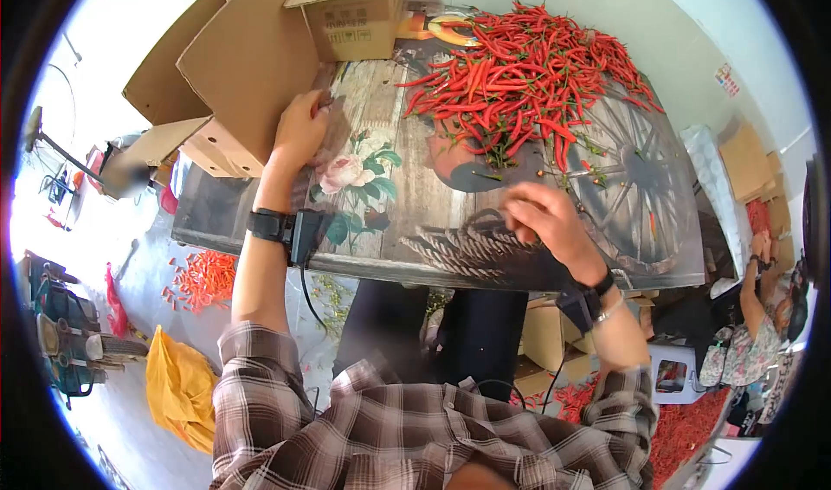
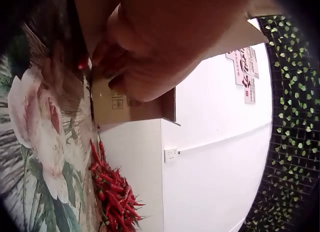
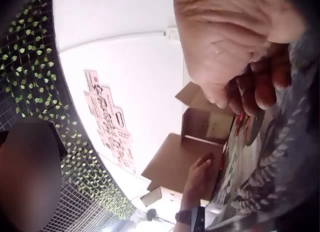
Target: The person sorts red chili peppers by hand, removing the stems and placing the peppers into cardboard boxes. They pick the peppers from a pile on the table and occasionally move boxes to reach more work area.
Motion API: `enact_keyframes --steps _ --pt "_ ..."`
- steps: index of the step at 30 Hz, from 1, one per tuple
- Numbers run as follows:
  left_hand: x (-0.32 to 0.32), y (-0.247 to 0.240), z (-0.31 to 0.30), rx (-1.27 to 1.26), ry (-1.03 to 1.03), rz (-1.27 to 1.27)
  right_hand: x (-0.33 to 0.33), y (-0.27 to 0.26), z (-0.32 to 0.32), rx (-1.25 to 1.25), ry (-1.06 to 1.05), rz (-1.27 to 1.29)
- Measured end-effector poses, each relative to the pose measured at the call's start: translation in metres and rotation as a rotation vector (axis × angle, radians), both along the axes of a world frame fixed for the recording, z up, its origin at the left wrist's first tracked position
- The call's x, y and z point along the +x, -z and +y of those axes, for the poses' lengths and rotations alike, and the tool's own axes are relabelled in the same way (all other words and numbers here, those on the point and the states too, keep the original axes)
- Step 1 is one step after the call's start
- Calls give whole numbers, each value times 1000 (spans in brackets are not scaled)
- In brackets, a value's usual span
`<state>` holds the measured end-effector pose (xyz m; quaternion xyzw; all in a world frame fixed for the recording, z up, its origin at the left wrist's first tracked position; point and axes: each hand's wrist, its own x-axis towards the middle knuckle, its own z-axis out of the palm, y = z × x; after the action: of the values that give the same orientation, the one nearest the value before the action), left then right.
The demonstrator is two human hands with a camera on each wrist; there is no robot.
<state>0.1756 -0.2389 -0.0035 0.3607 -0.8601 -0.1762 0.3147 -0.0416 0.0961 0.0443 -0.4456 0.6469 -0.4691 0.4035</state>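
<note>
My left hand [image 1: 301, 131] is at the left of the table, beside the brown wall of a large open cardboard box [image 1: 251, 57]. In the left wrist view its fingers bend inward, with a small red tip, like a chili pepper's end [image 2: 82, 63], right at the fingertips; I cannot tell whether they grip it. My right hand [image 1: 550, 222] hovers over the front of the table, fingers loosely curled with nothing showing in them. Beyond it lies a big heap of red chili peppers [image 1: 528, 74] with green stems. Loose bits [image 1: 597, 174] lie at the heap's near edge.
A smaller cardboard box [image 1: 355, 22] stands behind the large one. The printed tabletop [image 1: 372, 222] ends in front of my legs. On the floor are orange-red pieces [image 1: 208, 280], a yellow bag [image 1: 177, 386] and more red peppers [image 1: 688, 429]. Another person [image 1: 753, 334] is at far right.
</note>
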Motion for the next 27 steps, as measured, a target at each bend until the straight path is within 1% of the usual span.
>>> enact_keyframes --steps 1,2,4,6,8,10,11,12,14,15,16,18,20,22,23,25,26,27 --pt "2 9 -4 25 23 79 4 -4 -17 6 -69 -40" --pt "5 16 -9 49 44 159 5 -1 -33 -6 -75 -46" --pt "4 9 -3 55 34 161 5 17 -61 -66 -236 -223" --pt "2 2 4 21 -12 78 7 31 -84 -93 -230 -258" --pt "-2 1 7 -20 -41 51 4 39 -98 -118 -223 -296" --pt "-5 3 8 -18 -107 -66 2 43 -107 -164 -185 -411" --pt "-6 5 6 -80 -109 -74 0 45 -109 -181 -170 -368" --pt "-6 3 8 -80 -97 -96 -3 45 -110 -183 -156 -390" --pt "-8 -7 14 -106 -12 -103 -9 48 -108 -183 -219 -374" --pt "-9 -3 11 -194 22 -85 -10 48 -106 -194 -189 -395" --pt "-12 -5 11 -200 53 -104 -9 48 -106 -177 -193 -413" --pt "-18 -11 17 -84 -5 -136 -10 48 -105 -168 -175 -440" --pt "-25 -18 23 -82 -13 -180 -13 48 -106 -165 -205 -499" --pt "-35 -25 30 233 5 -32 -17 46 -103 -171 -206 -549" --pt "-43 -26 34 234 13 -41 -17 45 -103 -218 -156 -565" --pt "-64 -33 52 493 296 335 -15 46 -104 -302 -89 -617" --pt "-75 -34 65 492 296 331 -16 48 -105 -304 -88 -620" --pt "-86 -36 78 541 389 304 -17 50 -106 -311 -61 -660"
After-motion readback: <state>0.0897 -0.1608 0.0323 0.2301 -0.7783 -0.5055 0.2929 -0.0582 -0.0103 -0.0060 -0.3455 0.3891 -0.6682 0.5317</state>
